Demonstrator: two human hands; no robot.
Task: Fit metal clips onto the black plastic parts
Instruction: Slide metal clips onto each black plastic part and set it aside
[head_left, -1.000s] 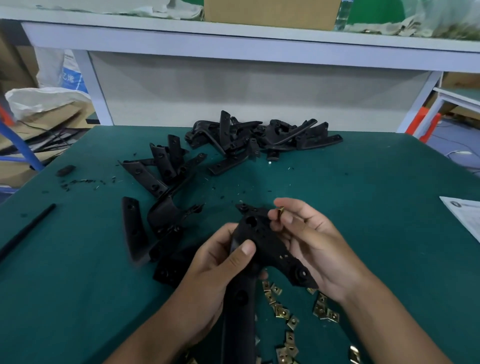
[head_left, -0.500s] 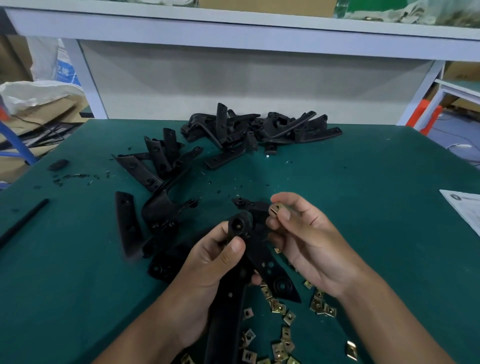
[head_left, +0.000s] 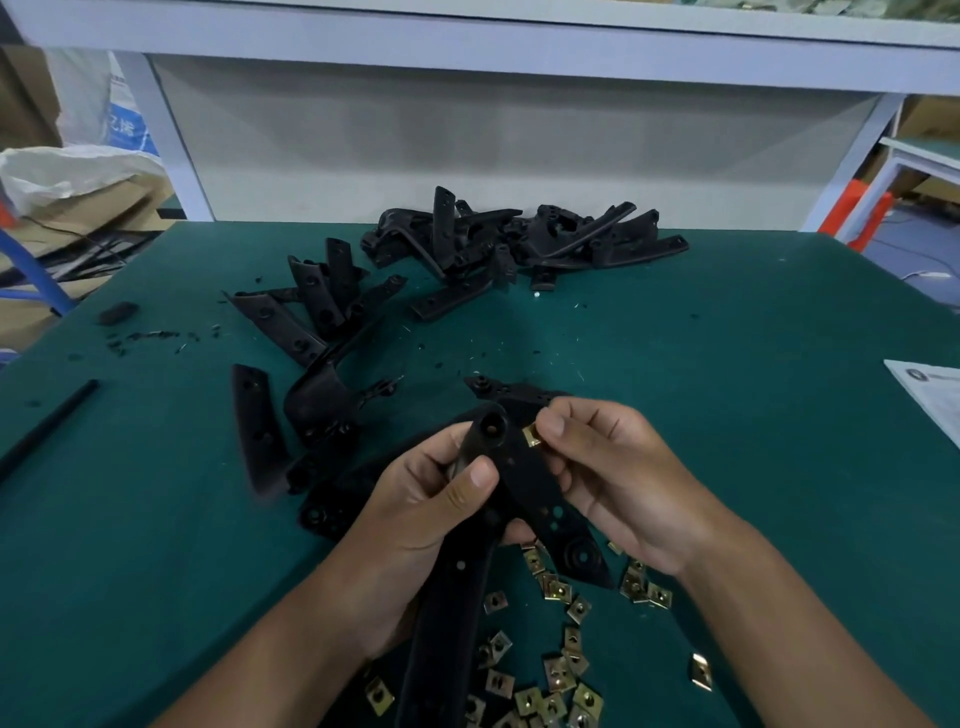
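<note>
Since the frame a second earlier, the right hand (head_left: 618, 478) had carried its brass clip (head_left: 533, 435) down from beside the part's far tip to the edge of the black part (head_left: 524, 478), and the part itself had been tipped so that its round boss faced the camera. In the head view, the only one, the left hand (head_left: 431, 509) gripped the black part around its long stem, thumb laid across the front, while the right hand pinched the clip between thumb and fingertips and held it against the part's edge at about two o'clock from the left thumb. Whether the clip had begun to slide on could not be told; it looked only to be touching. More loose clips (head_left: 550, 675) lay scattered on the green table (head_left: 130, 545) at six o'clock, under the wrists, and two heaps of black parts sat farther off, one pile (head_left: 311, 332) at ten o'clock and another pile (head_left: 519, 239) at twelve. The likeliest fault from here seemed a skewed start: if the clip met the edge at an angle it could jam or spring out of so small a pinch and drop among the loose ones. The long stem in the left hand might also twist under the push, shifting the edge away, or its lower end could sweep the clips beneath it off their spot.
</note>
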